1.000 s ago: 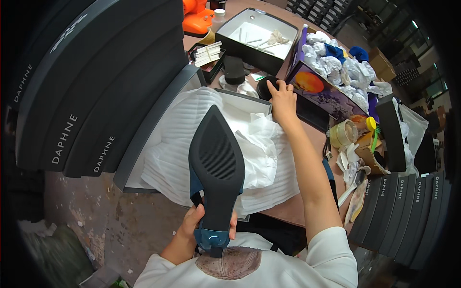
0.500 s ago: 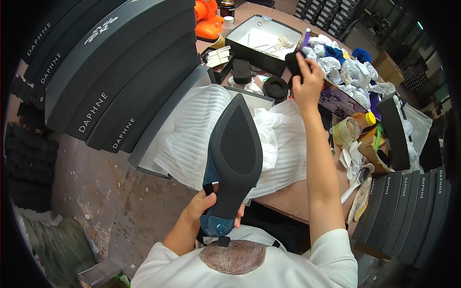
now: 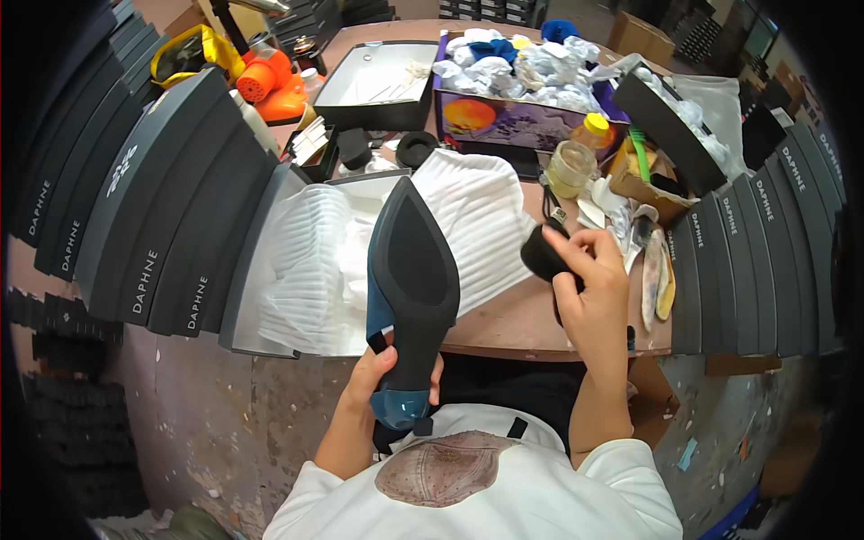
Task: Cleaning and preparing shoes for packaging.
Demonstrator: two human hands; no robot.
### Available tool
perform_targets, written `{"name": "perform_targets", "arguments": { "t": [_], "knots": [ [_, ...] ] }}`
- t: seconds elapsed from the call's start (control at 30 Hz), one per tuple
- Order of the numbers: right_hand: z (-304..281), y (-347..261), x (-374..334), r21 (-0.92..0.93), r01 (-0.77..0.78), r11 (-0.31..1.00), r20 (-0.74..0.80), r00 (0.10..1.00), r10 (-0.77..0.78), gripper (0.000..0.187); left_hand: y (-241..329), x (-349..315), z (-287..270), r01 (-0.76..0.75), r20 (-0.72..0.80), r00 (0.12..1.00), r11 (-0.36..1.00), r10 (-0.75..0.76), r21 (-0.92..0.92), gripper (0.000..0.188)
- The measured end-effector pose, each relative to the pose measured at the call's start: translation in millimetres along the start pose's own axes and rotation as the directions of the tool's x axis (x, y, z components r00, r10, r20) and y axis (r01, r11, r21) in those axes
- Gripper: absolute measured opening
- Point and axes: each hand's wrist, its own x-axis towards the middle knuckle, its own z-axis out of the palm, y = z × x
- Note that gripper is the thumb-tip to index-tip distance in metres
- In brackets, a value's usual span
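Observation:
My left hand (image 3: pixel 367 373) is closed around the heel end of a blue pointed-toe shoe (image 3: pixel 414 256). The shoe is held sole up, its black sole facing me and its toe pointing away. To the right of it, above the table's near edge, my right hand (image 3: pixel 592 283) grips a dark, rounded black pad (image 3: pixel 543 255), probably a sponge, between thumb and fingers. The pad is apart from the shoe. Behind the shoe lies an open shoe box (image 3: pixel 245 301) with white tissue and ribbed foam wrap (image 3: pixel 472 216) spilling out over its right side.
Stacked dark shoe boxes stand at left (image 3: pixel 162 216) and right (image 3: pixel 742 270). Across the back are an open white-lined box (image 3: pixel 369 117), an orange device (image 3: pixel 283 94) and a printed carton (image 3: pixel 504 121) of crumpled paper. A glass jar (image 3: pixel 571 168) stands on the table (image 3: pixel 513 324).
My right hand has come back from beside the white-lined box to the right of the shoe, with the black pad in it. The view has turned; the left hand keeps its hold.

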Motion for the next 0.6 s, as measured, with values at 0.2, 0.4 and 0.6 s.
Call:
{"name": "perform_targets", "arguments": {
  "t": [0.2, 0.4, 0.6],
  "knots": [
    [-13, -10, -20, 0.048, 0.125, 0.991, 0.222, 0.966, -0.133, 0.045, -8, 13, 22, 0.153, 0.061, 0.986, 0.985, -0.158, 0.084, 0.056],
    [-19, -12, -11, 0.153, 0.458, 0.876, -0.063, 0.889, -0.454, 0.043, -21, 29, 37, 0.230, 0.136, 0.956, 0.952, -0.260, 0.202, 0.054],
    [-25, 20, 3, 0.186, 0.319, 0.929, -0.237, 0.933, -0.273, 0.044, -22, 23, 29, 0.249, 0.091, 0.961, 0.959, -0.262, 0.132, 0.060]
  ]
}}
